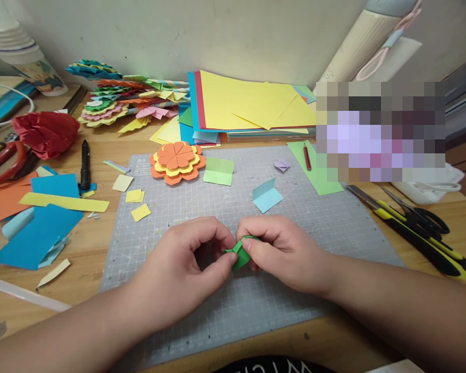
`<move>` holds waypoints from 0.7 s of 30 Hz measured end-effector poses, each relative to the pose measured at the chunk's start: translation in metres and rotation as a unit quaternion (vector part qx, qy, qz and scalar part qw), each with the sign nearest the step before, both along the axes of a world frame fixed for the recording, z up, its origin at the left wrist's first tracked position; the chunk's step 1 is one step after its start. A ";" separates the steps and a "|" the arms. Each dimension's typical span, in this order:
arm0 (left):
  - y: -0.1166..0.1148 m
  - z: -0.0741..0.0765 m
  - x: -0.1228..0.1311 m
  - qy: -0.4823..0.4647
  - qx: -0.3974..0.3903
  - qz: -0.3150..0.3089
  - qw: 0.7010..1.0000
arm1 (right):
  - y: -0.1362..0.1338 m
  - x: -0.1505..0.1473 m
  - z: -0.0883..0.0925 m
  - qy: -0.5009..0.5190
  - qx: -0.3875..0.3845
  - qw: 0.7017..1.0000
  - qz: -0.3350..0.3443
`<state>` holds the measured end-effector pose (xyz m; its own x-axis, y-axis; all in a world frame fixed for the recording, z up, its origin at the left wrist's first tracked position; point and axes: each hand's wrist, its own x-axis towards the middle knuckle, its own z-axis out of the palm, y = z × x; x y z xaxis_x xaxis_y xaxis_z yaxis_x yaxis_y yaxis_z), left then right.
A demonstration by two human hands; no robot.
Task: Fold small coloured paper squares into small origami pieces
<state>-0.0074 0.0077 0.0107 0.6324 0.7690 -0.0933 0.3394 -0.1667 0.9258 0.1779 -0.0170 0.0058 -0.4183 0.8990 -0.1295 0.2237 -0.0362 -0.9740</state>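
Both hands meet over the near middle of a grey cutting mat (186, 207). Between them is a small folded green paper piece (241, 250). My left hand (182, 269) pinches its left end with thumb and forefinger. My right hand (279, 251) grips its right side, fingers curled over it. An orange and yellow paper flower (177, 161) lies at the mat's far edge. A folded light green slip (218, 171) and a folded light blue slip (266, 196) lie on the mat beyond my hands.
Stacked coloured sheets (248, 106) and finished paper flowers (112, 98) line the back wall. Blue, orange and yellow scraps (42, 217) cover the left of the wooden desk. Black scissors (419, 215) and a yellow-black utility knife (419, 238) lie at right. A black pen (85, 166) lies at left.
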 end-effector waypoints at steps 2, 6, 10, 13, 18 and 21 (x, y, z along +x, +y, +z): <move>0.000 0.000 0.000 0.003 0.004 0.004 1.000 | 0.000 0.000 0.000 -0.006 0.000 1.000 -0.003; 0.002 0.002 0.001 0.004 -0.027 0.012 1.000 | 0.000 0.000 -0.001 -0.003 0.001 1.000 -0.006; 0.004 0.003 0.001 -0.016 -0.092 0.031 0.995 | 0.001 0.001 -0.001 0.003 0.002 1.000 -0.003; 0.005 0.003 0.001 -0.029 -0.110 0.040 0.993 | 0.000 0.001 0.000 0.006 0.004 1.000 0.000; 0.006 0.002 0.001 -0.065 -0.149 0.054 0.985 | -0.003 -0.001 0.001 -0.004 0.023 1.000 0.002; 0.008 0.001 0.000 -0.104 -0.187 0.053 0.975 | -0.003 -0.001 0.000 0.015 -0.002 1.000 -0.009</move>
<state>-0.0074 0.0158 0.0113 0.5867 0.7673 -0.2588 0.1355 0.2221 0.9656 0.1769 -0.0196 0.0056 -0.4052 0.9061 -0.1217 0.1939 -0.0449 -0.9800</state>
